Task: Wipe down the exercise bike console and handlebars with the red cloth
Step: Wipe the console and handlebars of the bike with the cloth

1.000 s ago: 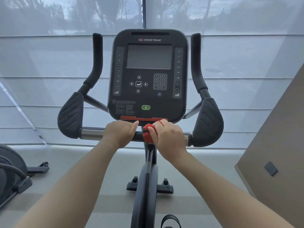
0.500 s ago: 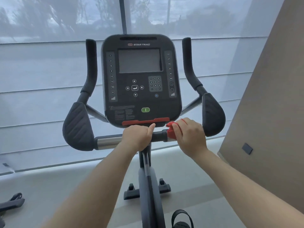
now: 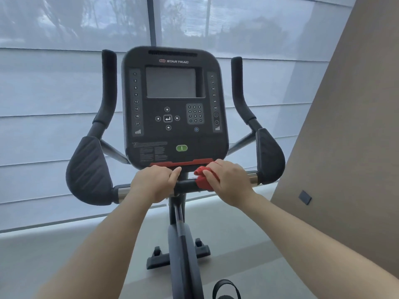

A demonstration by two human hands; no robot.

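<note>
The black exercise bike console (image 3: pixel 174 108) stands straight ahead with a dark screen and keypad. Below it runs the horizontal handlebar (image 3: pixel 186 184), with black padded rests at both ends and upright grips (image 3: pixel 109 87) to each side. My left hand (image 3: pixel 154 183) is closed around the bar just left of the centre post. My right hand (image 3: pixel 226 182) presses the bunched red cloth (image 3: pixel 201 180) onto the bar right of centre; much of the cloth is hidden under the fingers.
The bike's frame and front foot (image 3: pixel 179 253) drop to a grey floor. A window with pale sheer blinds (image 3: pixel 54 104) fills the background. A beige wall (image 3: pixel 345 147) with a small dark plate (image 3: pixel 304 197) rises at the right.
My right hand slid the red cloth out to the right along the bar, then back toward the centre. The left hand kept its hold. The view shifted right and the neighbouring machine dropped out.
</note>
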